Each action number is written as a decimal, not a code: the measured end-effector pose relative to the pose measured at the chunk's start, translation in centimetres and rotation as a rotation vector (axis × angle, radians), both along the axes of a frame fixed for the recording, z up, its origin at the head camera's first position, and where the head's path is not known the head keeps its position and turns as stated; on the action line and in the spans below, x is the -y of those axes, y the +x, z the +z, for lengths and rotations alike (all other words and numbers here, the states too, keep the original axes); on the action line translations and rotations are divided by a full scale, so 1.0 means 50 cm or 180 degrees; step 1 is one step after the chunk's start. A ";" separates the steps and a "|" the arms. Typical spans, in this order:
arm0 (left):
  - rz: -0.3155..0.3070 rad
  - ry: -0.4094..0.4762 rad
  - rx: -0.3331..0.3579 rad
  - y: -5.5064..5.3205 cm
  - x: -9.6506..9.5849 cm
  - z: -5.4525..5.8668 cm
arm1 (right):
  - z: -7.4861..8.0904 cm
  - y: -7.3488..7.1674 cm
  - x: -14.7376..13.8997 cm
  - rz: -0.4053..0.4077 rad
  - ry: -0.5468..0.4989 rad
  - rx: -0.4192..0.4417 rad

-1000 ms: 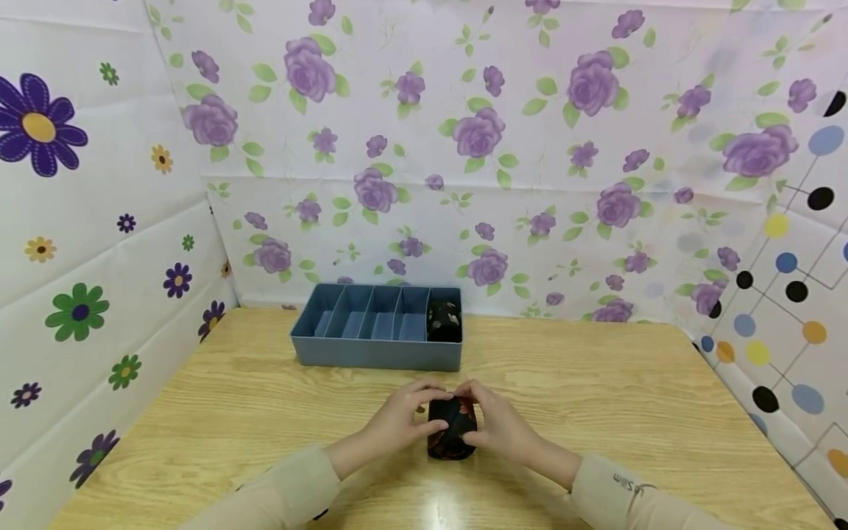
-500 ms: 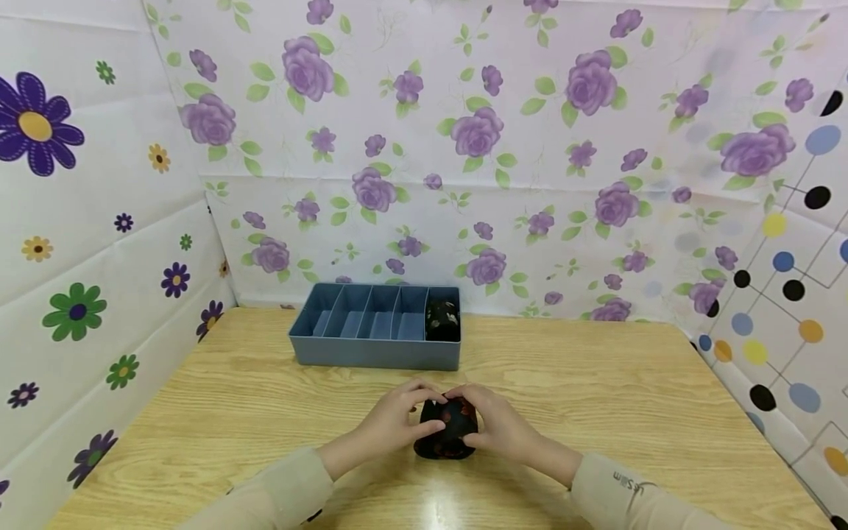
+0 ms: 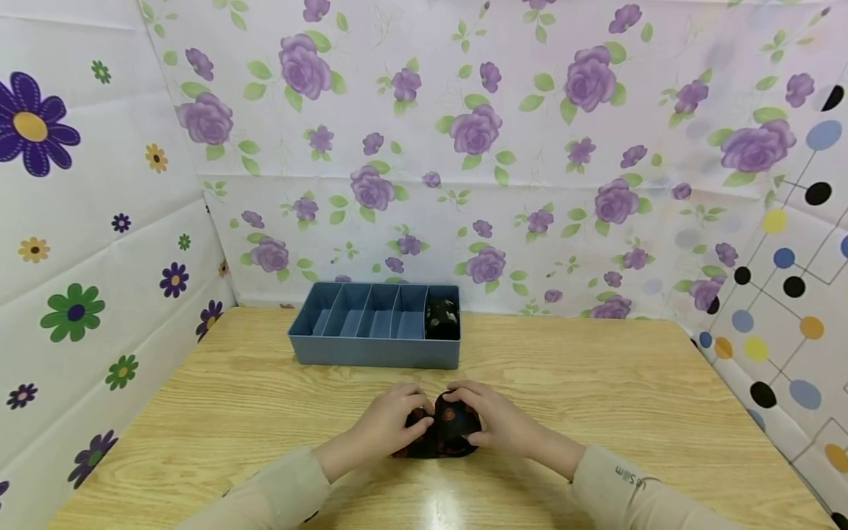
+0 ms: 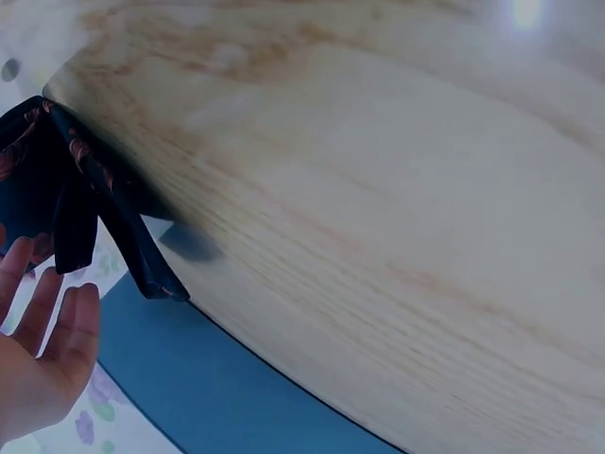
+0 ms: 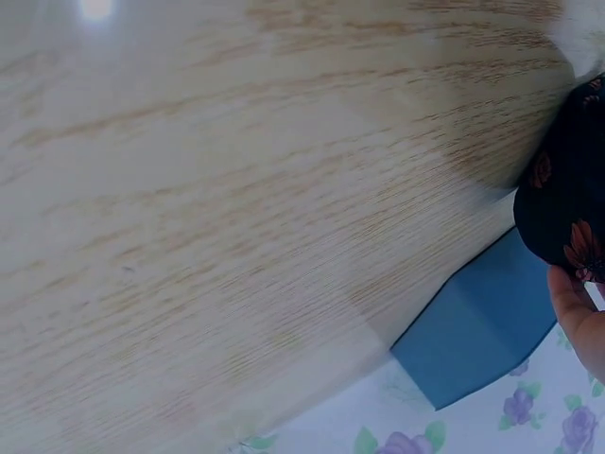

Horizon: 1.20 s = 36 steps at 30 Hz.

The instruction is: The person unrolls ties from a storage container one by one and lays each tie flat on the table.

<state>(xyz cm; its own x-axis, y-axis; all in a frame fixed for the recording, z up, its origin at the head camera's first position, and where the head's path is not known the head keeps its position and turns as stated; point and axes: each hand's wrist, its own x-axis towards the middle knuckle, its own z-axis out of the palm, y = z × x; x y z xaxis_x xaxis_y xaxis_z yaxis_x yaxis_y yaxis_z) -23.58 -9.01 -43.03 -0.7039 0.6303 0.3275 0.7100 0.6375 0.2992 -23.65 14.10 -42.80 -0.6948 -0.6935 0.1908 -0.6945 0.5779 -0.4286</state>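
A black cloth with red flowers (image 3: 457,421) lies on the wooden table in front of me, partly rolled, with a loose flap spread to the left. My left hand (image 3: 391,423) holds that flap between thumb and fingers; in the left wrist view the cloth's folded edges (image 4: 123,222) hang beside the fingertips (image 4: 80,312). My right hand (image 3: 500,421) grips the rounded, rolled part from the right, thumb low and fingers over the top. The right wrist view shows the roll's smooth outer side (image 5: 558,180) against the fingers. The cloth's underside is hidden.
Behind the hands stands a blue-grey box (image 3: 377,352) with several compartments. Its rightmost compartment holds a rolled black patterned cloth (image 3: 442,318). Flower-printed sheets (image 3: 477,184) enclose the table (image 3: 583,375) at the back and sides.
The cloth has widened to the left as its flap opened out. My left hand has shifted slightly left with the flap, while the right hand has stayed nearly in place.
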 end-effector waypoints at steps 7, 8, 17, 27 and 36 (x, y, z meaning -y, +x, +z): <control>-0.0110 -0.0194 -0.0165 0.005 -0.003 -0.003 | 0.003 0.002 0.001 -0.0011 0.0063 0.0048; -0.0118 -0.0222 -0.0174 0.007 -0.003 -0.002 | 0.004 0.003 0.001 -0.0012 0.0060 0.0057; -0.0248 -0.0532 -0.0554 0.013 -0.008 -0.004 | 0.003 0.003 0.000 -0.0038 0.0041 0.0037; -0.0629 -0.1009 -0.0501 0.006 -0.001 -0.011 | 0.002 0.002 -0.003 -0.0027 0.0028 0.0040; -0.0700 -0.1294 -0.0636 0.009 0.001 -0.024 | 0.002 0.003 -0.006 0.0100 0.0286 -0.0150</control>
